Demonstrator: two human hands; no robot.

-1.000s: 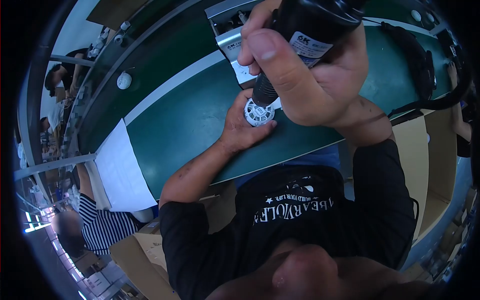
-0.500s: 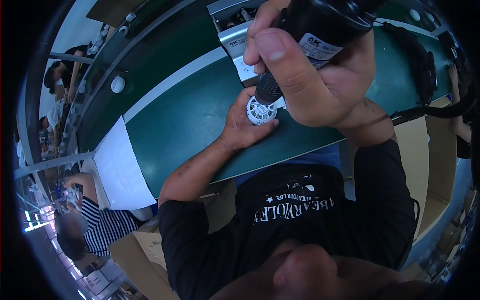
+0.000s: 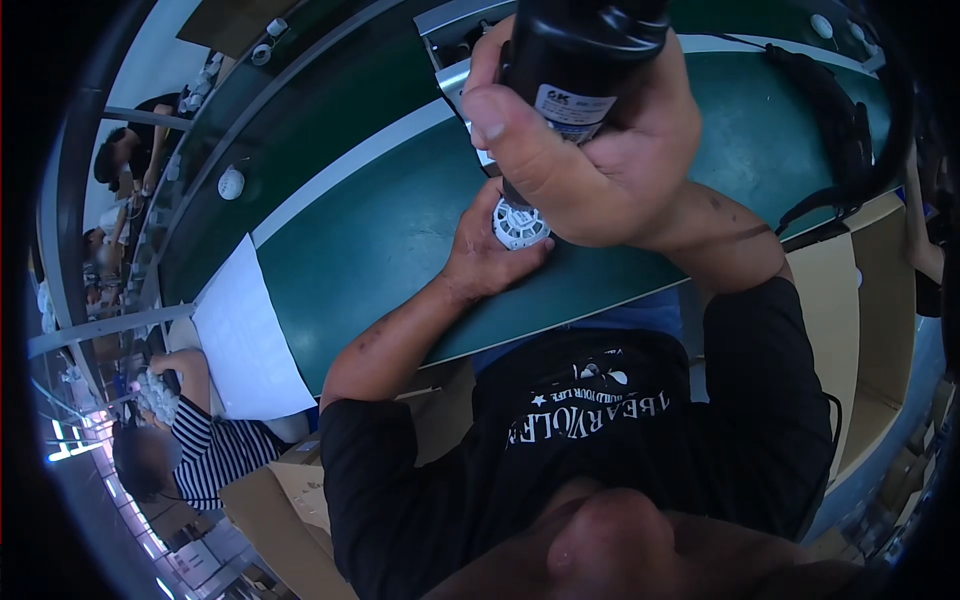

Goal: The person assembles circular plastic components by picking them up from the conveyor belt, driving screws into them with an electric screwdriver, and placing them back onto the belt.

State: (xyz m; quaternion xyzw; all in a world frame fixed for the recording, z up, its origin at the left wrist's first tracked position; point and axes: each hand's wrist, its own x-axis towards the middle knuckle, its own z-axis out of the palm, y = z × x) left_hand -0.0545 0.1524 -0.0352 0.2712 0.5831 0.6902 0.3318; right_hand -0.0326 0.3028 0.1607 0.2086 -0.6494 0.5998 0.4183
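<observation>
My right hand (image 3: 620,175) is wrapped around a black electric screwdriver (image 3: 585,50) with a white label, its nose pointing down. Below it, my left hand (image 3: 482,250) grips a small white round slotted housing (image 3: 521,232), thumb on the near side and fingers on the far side. The screwdriver's nose reaches the far part of the housing; its bit and any screw are hidden, so contact cannot be made out. Both hands are over the green work surface (image 3: 390,240). Partly covered by my right hand, a silver metal box (image 3: 452,80) stands behind.
A white sheet (image 3: 245,340) lies at the left end. Another white round unit (image 3: 231,183) sits on the far green strip. To the right are a black bag-like item (image 3: 825,110) and a cardboard box (image 3: 880,330). A person in a striped shirt (image 3: 225,455) sits at left.
My right hand and the screwdriver have moved left and slightly down, and the screwdriver's nose now shows less. My left hand and the white housing have stayed almost still.
</observation>
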